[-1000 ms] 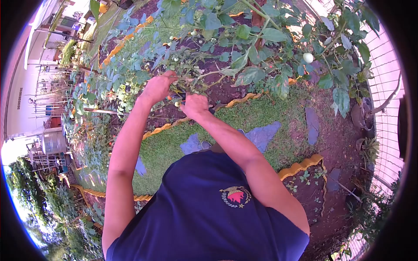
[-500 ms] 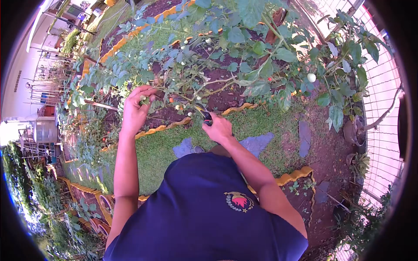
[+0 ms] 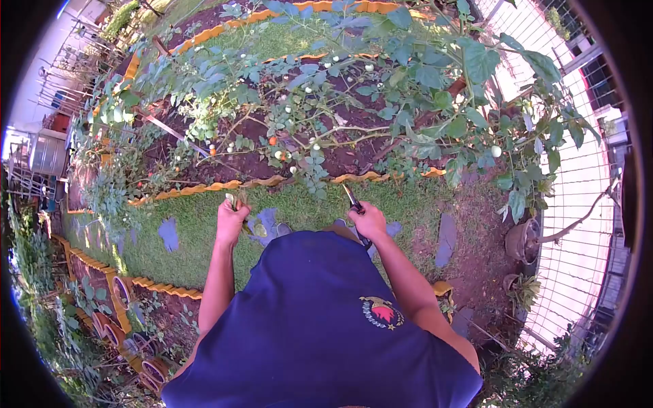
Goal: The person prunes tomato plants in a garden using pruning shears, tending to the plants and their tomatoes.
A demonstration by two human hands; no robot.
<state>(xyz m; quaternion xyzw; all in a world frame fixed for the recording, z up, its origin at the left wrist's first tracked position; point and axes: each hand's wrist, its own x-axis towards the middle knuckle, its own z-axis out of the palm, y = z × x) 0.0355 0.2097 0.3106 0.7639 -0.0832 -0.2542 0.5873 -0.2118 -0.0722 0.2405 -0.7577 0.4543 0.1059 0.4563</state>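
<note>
My left hand (image 3: 232,223) is closed on a small leafy cutting (image 3: 235,200), pale green and partly dried. It is over the grass, just in front of the yellow bed edging (image 3: 231,185). In my right hand (image 3: 369,222) is a pair of pruning shears (image 3: 353,200) with dark handles, the blades pointing toward the bed; whether they are spread I cannot make out. Tomato plants (image 3: 347,129) sprawl beyond both hands. Among their stems hang an orange tomato (image 3: 273,141), several pale green ones and a larger pale tomato (image 3: 496,151) at the right.
Grass (image 3: 299,204) with slate-coloured stepping stones (image 3: 445,239) lies under my hands. A wire fence (image 3: 575,224) runs along the right, near a plant pot (image 3: 522,241). Several terracotta pots (image 3: 122,291) stand at lower left. A wooden stake (image 3: 170,129) slants through the plants.
Both hands have drawn back from the tomato plants toward my body, now over the grass. The left carries the cutting away; the right still holds the shears. The view has shifted slightly.
</note>
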